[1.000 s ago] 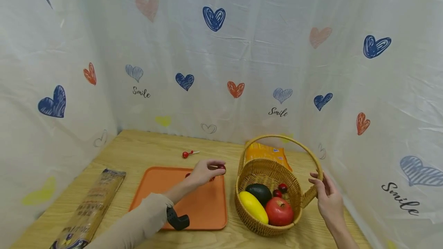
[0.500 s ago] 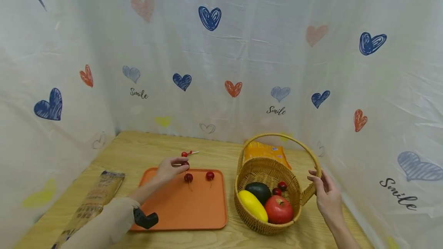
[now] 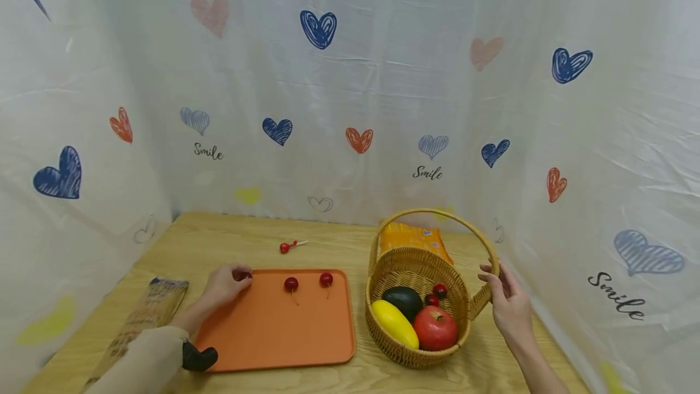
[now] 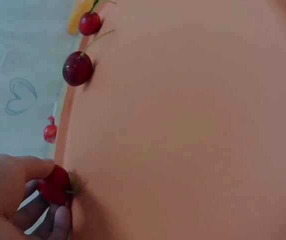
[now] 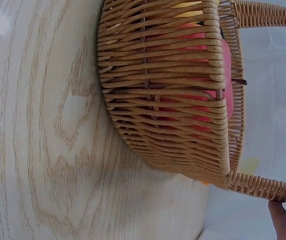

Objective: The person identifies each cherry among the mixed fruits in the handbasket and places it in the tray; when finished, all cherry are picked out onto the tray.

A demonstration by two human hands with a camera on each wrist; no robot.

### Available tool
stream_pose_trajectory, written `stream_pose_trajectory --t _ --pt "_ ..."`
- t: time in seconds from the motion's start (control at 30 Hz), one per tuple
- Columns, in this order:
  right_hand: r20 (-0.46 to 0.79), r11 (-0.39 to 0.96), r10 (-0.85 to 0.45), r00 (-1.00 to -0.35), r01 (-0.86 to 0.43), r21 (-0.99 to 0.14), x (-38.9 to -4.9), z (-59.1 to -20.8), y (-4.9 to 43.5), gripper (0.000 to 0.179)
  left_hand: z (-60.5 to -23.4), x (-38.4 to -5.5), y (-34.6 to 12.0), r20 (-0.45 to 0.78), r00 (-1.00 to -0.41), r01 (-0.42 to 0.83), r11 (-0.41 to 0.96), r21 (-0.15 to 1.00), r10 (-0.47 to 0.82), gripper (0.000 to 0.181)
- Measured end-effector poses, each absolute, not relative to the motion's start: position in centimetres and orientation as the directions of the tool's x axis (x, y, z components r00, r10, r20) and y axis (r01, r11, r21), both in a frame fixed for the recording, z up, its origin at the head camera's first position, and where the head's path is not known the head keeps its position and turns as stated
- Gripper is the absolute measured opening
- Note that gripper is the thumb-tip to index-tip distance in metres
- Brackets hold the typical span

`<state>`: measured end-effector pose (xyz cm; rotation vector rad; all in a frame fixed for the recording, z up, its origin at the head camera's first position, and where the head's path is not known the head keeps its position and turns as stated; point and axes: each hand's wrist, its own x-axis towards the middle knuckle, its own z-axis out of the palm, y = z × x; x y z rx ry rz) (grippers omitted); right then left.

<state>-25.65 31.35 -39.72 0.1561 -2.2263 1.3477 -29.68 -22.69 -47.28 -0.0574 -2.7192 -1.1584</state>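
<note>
At the back left corner of the orange tray (image 3: 279, 333), my left hand (image 3: 221, 287) pinches a red cherry (image 4: 54, 185) between thumb and fingers, its stem over the tray. Two more cherries, a dark one (image 3: 291, 284) and a redder one (image 3: 326, 279), lie along the tray's back edge. My right hand (image 3: 512, 303) grips the handle (image 3: 490, 247) of the wicker basket (image 3: 401, 354), which stands tilted towards me. Inside it sit a pomegranate (image 3: 435, 328), a yellow mango-like fruit (image 3: 394, 324), an avocado (image 3: 401, 301) and two cherries (image 3: 440, 290).
Behind the tray lies a red lollipop (image 3: 285, 248) with a white stick. An orange packet (image 3: 412, 237) is behind the basket. A long clear packet (image 3: 144, 315) lies left of the tray, partly under my left arm. A heart-printed curtain (image 3: 328, 78) encloses the table.
My left hand has carried the cherry leftwards along the tray's back edge to its left corner, uncovering the two cherries there. My right hand stays on the basket handle.
</note>
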Motion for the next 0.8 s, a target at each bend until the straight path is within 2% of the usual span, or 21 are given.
stream_pose_trajectory --t 0.27,0.5,0.8 --pt "0.499 0.469 0.174 -0.849 -0.374 -0.800 -25.6 -39.6 31.3 0.041 -47.5 -30.1 -22.3 0.212 -0.977 0.138 0.702 0.698 -0.019 0.033" --pt "0.509 0.465 0.162 -0.846 -0.389 -0.795 -26.0 -39.0 31.2 0.039 -43.9 -30.2 -19.6 0.312 -0.950 0.249 0.583 0.774 -0.008 0.040" --pt "0.499 0.434 0.177 -0.848 -0.388 -0.813 -25.8 -39.4 31.0 0.039 -41.5 -30.8 -12.3 0.271 -0.960 0.279 0.387 0.879 0.074 0.035"
